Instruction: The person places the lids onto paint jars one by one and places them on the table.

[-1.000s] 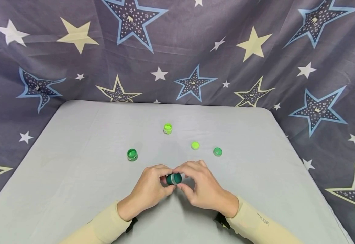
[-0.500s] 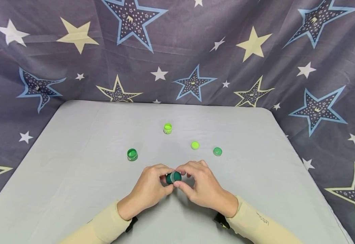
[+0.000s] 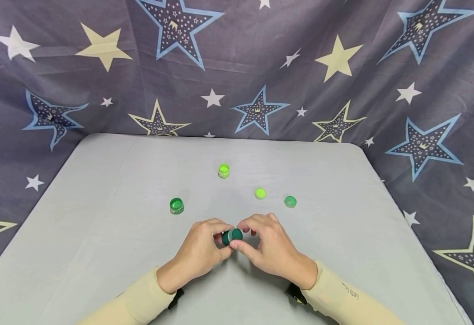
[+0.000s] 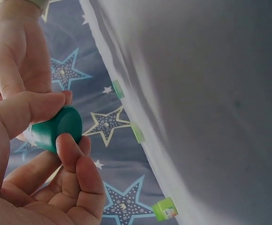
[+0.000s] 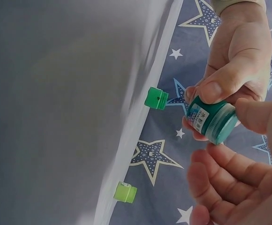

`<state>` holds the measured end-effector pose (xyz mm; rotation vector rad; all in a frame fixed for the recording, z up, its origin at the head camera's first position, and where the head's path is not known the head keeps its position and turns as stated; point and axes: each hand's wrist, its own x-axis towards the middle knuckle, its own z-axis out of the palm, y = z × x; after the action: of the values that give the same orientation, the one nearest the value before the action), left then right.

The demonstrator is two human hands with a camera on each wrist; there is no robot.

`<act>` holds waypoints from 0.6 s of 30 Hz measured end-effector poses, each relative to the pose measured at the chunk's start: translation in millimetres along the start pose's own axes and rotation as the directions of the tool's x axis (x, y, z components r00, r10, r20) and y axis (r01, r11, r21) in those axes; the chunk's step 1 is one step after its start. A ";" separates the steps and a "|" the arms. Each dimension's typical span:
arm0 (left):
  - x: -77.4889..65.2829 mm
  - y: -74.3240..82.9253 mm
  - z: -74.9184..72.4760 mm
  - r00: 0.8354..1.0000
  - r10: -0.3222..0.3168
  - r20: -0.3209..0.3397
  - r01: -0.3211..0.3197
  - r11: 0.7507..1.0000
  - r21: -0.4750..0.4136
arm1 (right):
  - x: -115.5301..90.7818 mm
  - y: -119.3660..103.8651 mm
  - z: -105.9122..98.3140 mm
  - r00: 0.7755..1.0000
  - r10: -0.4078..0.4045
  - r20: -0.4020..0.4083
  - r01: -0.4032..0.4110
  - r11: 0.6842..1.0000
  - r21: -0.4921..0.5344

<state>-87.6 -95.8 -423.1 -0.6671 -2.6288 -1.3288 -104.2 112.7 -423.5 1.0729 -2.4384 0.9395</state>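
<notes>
A small dark green paint jar (image 3: 226, 238) is tipped sideways between both hands, just above the table's near middle. My left hand (image 3: 199, 247) grips the jar's body, with the thumb across its label in the right wrist view. The jar's lid (image 5: 224, 125), with a pale ribbed rim, sits on its mouth and faces right. My right hand (image 3: 272, 248) holds the lid at its edge between thumb and fingertips. An open green paint jar (image 3: 176, 206) stands left of the hands. Farther back is an open lime paint jar (image 3: 224, 171).
A lime lid (image 3: 260, 193) and a green lid (image 3: 290, 201) lie on the light grey table (image 3: 98, 212) beyond the right hand. A dark star-patterned cloth (image 3: 204, 81) hangs behind the table and along its sides.
The right fingers and thumb have shifted slightly about the lid, the thumb edging left and then settling. The left hand and the standing jars have stayed in place.
</notes>
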 end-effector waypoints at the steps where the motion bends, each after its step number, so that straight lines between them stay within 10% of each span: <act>1: 0.0 0.2 -0.4 1.000 0.000 -0.001 0.000 1.000 0.002 | 0.2 0.0 -0.2 1.000 -0.002 -0.001 0.002 1.000 0.003; 18: 0.7 0.5 -0.9 1.000 0.010 -0.011 -0.011 1.000 -0.004 | 0.5 1.3 0.0 0.997 -0.073 0.022 0.071 0.995 0.075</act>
<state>-88.1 -95.9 -422.0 -0.6709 -2.6107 -1.3318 -105.5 113.1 -423.9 1.1963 -2.3844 1.0057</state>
